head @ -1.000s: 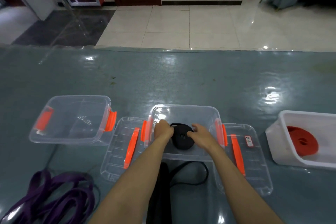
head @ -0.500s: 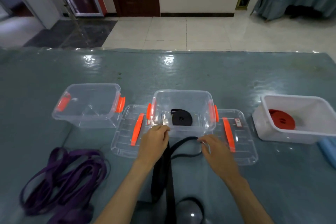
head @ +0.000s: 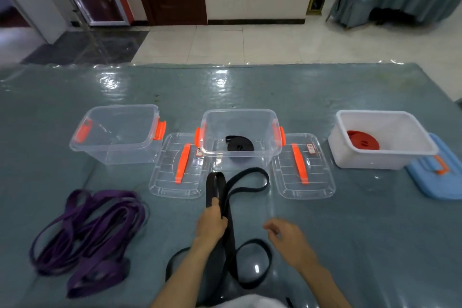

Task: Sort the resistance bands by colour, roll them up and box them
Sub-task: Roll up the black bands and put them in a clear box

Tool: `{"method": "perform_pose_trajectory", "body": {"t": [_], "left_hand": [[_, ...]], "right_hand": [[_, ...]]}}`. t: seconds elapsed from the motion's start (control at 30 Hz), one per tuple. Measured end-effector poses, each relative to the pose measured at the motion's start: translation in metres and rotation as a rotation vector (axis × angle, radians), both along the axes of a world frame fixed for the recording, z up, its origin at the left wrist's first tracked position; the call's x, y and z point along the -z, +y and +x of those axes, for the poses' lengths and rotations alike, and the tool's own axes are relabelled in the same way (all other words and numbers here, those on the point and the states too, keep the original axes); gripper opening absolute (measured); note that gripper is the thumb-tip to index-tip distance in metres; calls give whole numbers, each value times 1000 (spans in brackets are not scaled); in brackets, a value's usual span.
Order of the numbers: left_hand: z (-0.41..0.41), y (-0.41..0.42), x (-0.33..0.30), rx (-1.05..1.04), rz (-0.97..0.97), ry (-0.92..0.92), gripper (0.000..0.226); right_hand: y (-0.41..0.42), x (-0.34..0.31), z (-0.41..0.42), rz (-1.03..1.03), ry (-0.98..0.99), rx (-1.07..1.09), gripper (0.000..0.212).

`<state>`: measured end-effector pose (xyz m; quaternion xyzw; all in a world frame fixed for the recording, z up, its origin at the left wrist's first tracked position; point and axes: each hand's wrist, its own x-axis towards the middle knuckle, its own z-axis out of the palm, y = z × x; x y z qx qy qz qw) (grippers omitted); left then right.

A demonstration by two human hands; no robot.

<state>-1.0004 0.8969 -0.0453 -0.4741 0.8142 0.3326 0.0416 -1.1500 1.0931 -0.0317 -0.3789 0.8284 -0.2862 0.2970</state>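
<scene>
Three boxes stand in a row on the tabletop (head: 325, 87): the left clear box (head: 117, 155) holds nothing, the middle clear box (head: 240, 157) now holds one rolled black band (head: 239, 144), the white box (head: 360, 157) a rolled red band (head: 363, 141). Two clear lids (head: 172, 182) lie flat either side of the middle box.

Purple bands (head: 85, 235) lie heaped at left, unrolled.

Both hands have left the middle box and drawn back toward the body. Left hand (head: 211, 224) is closed round a loose black band (head: 226, 197), which lies on the tabletop in front of that box. Right hand (head: 287, 235) hovers apart from it, fingers loosely spread, holding nothing.

Judgement: one black roll is boxed; rolling the next black band comes now.
</scene>
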Motion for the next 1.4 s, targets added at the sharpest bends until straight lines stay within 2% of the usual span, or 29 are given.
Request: {"method": "perform_pose_trajectory", "body": {"t": [0.1,0.2,0.23,0.33,0.37,0.47,0.57,0.77,0.9,1.0,1.1,1.23,1.33,1.4], "left_hand": [[6,0,-5,0,86,127,28],[16,-12,-19,32,278,208,28],[20,-16,-25,65,345,228,27],[29,-21,-41,120,494,326,26],[32,-22,-46,125,512,363,26],[38,-22,-60,167,579,383,28],[43,-25,-73,254,604,285,30],[36,-22,-81,380,594,181,30],[26,-14,-85,375,622,147,33],[23,-8,-84,369,630,137,37],[22,-2,-84,351,656,150,52],[19,1,-94,339,723,184,52],[15,7,-99,359,650,182,57],[14,12,-101,340,546,196,45]], "right_hand": [[6,-1,1,-15,-53,69,26],[3,-3,-1,-50,-195,203,27],[-1,-4,-2,-69,-291,276,29],[-18,-11,-1,-110,-695,497,59],[-24,-13,0,-127,-811,561,62],[-42,-14,-1,-204,-1113,721,55],[-54,-12,-3,-238,-1260,747,47],[-63,-10,7,-71,-1324,670,49],[-63,-16,16,-38,-1449,623,34],[-69,-24,21,-115,-1537,689,23],[-73,-28,17,-208,-1502,743,27],[-73,-36,13,-289,-1409,722,34],[-73,-45,15,-385,-1301,714,34],[-72,-54,15,-434,-1259,689,34]]}}
